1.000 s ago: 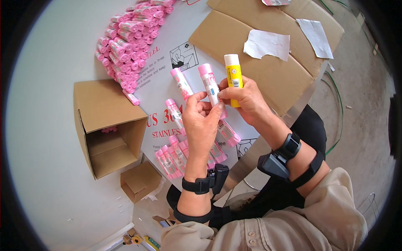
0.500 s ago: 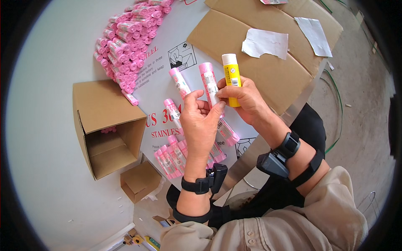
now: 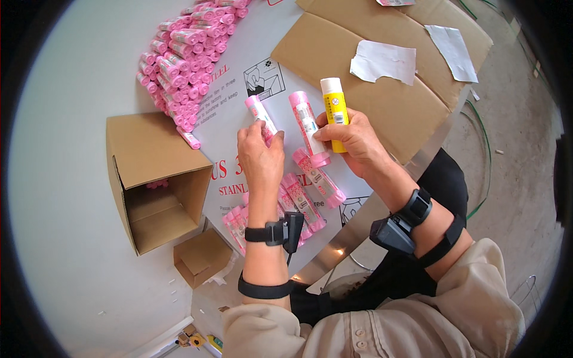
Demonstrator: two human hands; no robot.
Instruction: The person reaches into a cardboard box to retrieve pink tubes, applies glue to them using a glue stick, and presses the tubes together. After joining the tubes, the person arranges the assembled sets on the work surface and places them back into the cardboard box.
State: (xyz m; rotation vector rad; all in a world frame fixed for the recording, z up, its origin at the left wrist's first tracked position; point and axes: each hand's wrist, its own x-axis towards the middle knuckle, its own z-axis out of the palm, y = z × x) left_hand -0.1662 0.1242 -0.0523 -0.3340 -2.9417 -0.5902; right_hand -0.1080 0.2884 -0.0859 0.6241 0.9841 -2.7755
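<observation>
My right hand (image 3: pixel 357 138) is closed round a yellow glue stick (image 3: pixel 337 113) with a white cap, held upright. Its thumb also pins a roll of pink plastic bags (image 3: pixel 306 122), with a printed paper label round it, beside the glue stick. My left hand (image 3: pixel 261 154) has its fingers closed on another pink bag roll (image 3: pixel 260 110), whose upper end sticks out past them. Just below the hands, several labelled pink rolls (image 3: pixel 319 181) lie on the table; the left forearm hides some of them.
A large heap of pink rolls (image 3: pixel 185 59) lies at the far left of the table (image 3: pixel 239 113). An open cardboard box (image 3: pixel 158 137) stands left, with a smaller box (image 3: pixel 203 256) below it. Flattened cardboard (image 3: pixel 394 107) bearing torn white paper (image 3: pixel 382 62) covers the far right.
My left hand has moved left, away from the roll in the right hand, onto another pink roll. The right hand keeps the glue stick and its roll.
</observation>
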